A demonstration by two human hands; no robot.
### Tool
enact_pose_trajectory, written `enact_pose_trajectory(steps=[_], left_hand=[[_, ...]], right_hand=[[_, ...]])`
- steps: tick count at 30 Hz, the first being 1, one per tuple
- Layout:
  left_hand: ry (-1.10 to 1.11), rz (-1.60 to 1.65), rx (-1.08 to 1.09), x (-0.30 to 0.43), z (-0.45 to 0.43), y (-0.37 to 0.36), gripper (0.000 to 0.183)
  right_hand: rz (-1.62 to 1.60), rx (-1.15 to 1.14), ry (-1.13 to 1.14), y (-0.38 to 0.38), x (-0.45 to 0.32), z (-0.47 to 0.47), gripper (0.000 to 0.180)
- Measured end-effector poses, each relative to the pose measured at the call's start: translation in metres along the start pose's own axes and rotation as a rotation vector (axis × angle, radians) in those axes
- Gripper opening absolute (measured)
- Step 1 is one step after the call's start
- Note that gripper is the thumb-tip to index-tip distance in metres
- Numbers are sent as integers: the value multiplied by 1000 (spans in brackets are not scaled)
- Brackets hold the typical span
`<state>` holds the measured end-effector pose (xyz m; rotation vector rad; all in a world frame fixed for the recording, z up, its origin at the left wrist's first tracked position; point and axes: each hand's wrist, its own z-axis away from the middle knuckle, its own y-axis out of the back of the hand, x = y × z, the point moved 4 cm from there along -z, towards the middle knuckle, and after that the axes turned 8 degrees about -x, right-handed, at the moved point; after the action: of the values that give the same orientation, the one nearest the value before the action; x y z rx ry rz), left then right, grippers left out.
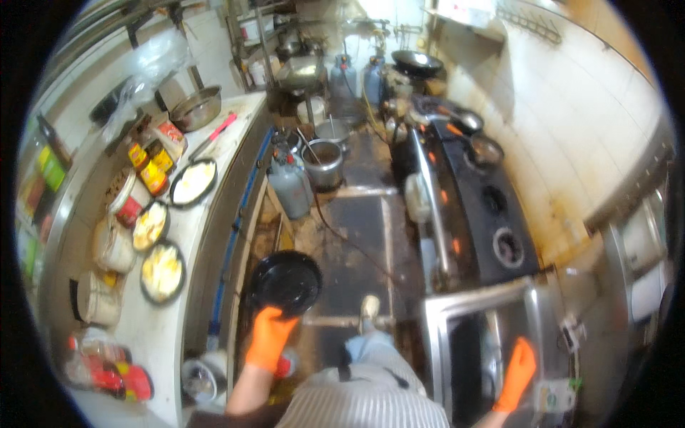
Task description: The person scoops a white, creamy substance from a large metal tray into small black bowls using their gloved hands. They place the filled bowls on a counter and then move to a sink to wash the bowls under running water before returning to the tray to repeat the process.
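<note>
My left hand (271, 337), in an orange glove, grips the near rim of a round black pan (287, 281). The pan is held over the floor, its dark inside facing up. To the right, my right hand (519, 366) wears the same kind of glove. It hangs above a stainless steel unit (434, 326) with a dark opening; its fingers look bent together, and blur hides whether anything is between them. On the white counter at left, three dark dishes hold pale yellow and white food: the nearest dish (163, 272), a middle dish (150, 226) and the farthest dish (193, 183).
A black stove (471, 187) with several burners runs along the right wall. Ahead on the floor stand a gas cylinder (289, 184) and a metal pot (322, 166), with a hose (342, 235) trailing across. A pink-handled utensil (220, 128) lies on the counter (160, 331).
</note>
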<state>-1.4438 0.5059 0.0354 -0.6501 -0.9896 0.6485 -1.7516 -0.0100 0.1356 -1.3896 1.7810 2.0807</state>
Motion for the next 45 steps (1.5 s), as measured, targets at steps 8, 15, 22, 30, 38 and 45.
enact_pose_trajectory(steps=[8,15,22,30,38,45], left_hand=[[-50,175,101,72,-170,-78,38],[-26,263,143,86,-329,-137,38],[-36,61,202,110,-551,-142,24],[-134,108,153,144,-795,-260,40],[-135,229,208,166,-938,-310,36],[-283,239,275,172,-1038,-361,44]], right_hand=[[-122,-19,243,-131,-147,-242,24],[-418,-275,372,-237,-310,-410,28],[-280,-180,581,-351,-448,-573,29],[-64,-225,613,-441,-573,-772,31],[-107,-523,562,-613,-672,-920,33],[-131,-868,634,-810,-817,-1081,36]])
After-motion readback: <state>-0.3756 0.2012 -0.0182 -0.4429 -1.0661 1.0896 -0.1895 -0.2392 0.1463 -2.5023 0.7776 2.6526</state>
